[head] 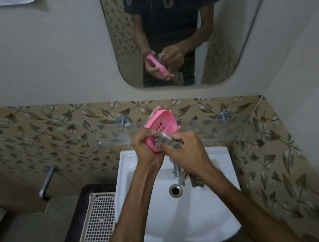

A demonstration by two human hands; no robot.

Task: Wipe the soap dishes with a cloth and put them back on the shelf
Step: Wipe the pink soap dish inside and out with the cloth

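Head-camera view over a bathroom washbasin. Nearest the viewer, 2 bare forearms reached forward above the white ceramic washbasin (192, 226), whose round drain (175, 190) lay just below the chrome tap (176, 169). To the left of the basin, a white perforated plastic tray (96, 222) rested on a dark stand. Above the basin's far edge, the left hand (148, 149) grasped a pink oval soap dish (160, 128) by its lower end, fingers curled around the rim; the dish was tilted on edge, its slotted inner face turned toward the viewer. The right hand (186, 150) was clenched around a grey patterned cloth (168, 141), pressing it against the lower part of the dish; a loose end of the cloth hung below the right wrist near the tap. Directly behind the hands, a glass shelf (207, 126) on 2 chrome brackets ran along a leaf-patterned tile band. Farthest, a rounded wall mirror (243, 23) reflected the person's torso, both hands and the pink dish.
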